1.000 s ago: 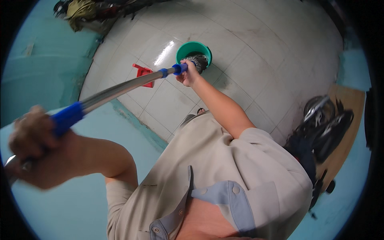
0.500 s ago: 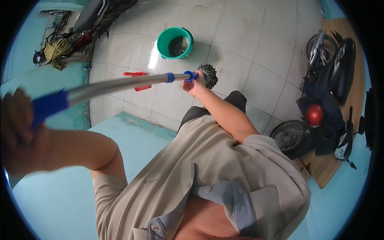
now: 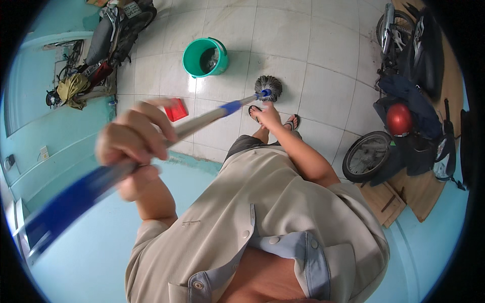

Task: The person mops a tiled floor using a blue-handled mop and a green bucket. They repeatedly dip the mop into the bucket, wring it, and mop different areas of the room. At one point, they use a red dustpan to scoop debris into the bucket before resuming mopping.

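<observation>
A mop slants across the view, with a metal pole [image 3: 202,121], blue sleeves and a long blue handle end at the lower left. Its grey string head [image 3: 269,87] rests on the floor near my feet. My left hand [image 3: 136,134], blurred by motion, is closed round the pole just above the blue handle end. Close below the mop's lower end, my right hand [image 3: 269,116] appears off the pole, its fingers loosely apart. Beyond the pole stands a green bucket [image 3: 189,59] with dark, wet-looking contents. A red dustpan [image 3: 176,109] lies on the tiles, partly behind my left hand.
Motorbikes stand at the left [image 3: 101,43] and right [image 3: 386,33]. A wheel [image 3: 367,156], a red helmet [image 3: 399,119] and wooden boards [image 3: 417,194] are on the right. The pale blue wall [image 3: 65,136] runs along my left. Tiled floor [image 3: 323,91] spreads around the bucket.
My left hand has slid along the pole, away from the blue handle end, toward the middle. My right hand has come off the mop's lower end. The mop head has shifted slightly.
</observation>
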`<state>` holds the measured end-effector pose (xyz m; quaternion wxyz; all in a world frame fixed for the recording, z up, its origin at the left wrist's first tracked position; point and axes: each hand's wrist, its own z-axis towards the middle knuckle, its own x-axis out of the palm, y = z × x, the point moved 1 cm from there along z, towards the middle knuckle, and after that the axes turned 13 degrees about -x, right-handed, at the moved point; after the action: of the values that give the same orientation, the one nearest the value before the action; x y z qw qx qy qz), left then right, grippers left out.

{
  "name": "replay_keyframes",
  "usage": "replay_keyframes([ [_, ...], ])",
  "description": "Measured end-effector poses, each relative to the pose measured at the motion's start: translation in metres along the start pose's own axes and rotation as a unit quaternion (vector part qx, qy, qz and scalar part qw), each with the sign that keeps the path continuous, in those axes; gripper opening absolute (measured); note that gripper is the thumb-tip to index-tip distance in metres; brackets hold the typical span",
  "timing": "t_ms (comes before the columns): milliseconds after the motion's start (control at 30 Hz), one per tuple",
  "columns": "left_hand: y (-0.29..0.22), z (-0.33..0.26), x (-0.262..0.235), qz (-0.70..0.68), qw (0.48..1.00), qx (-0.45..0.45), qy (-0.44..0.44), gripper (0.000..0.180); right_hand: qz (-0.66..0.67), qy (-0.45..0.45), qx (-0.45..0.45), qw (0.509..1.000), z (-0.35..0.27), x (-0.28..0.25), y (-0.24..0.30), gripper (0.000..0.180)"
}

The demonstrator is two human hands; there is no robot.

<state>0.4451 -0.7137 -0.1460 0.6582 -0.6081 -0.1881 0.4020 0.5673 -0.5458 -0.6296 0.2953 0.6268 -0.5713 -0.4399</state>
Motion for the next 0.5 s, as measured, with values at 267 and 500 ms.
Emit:
replay_keyframes([
  [267, -0.032, -0.035, 0.064, -0.148, 0.986, 0.079, -0.020, 0.059, -0.109, -0.022, -0.273, 0.956, -0.005, 0.011, 0.067, 0.038],
  [500, -0.007, -0.056, 0.077, -0.139, 0.988, -0.048, -0.044, 0.038, -0.113, 0.012, -0.295, 0.949, 0.078, 0.019, 0.060, 0.034],
])
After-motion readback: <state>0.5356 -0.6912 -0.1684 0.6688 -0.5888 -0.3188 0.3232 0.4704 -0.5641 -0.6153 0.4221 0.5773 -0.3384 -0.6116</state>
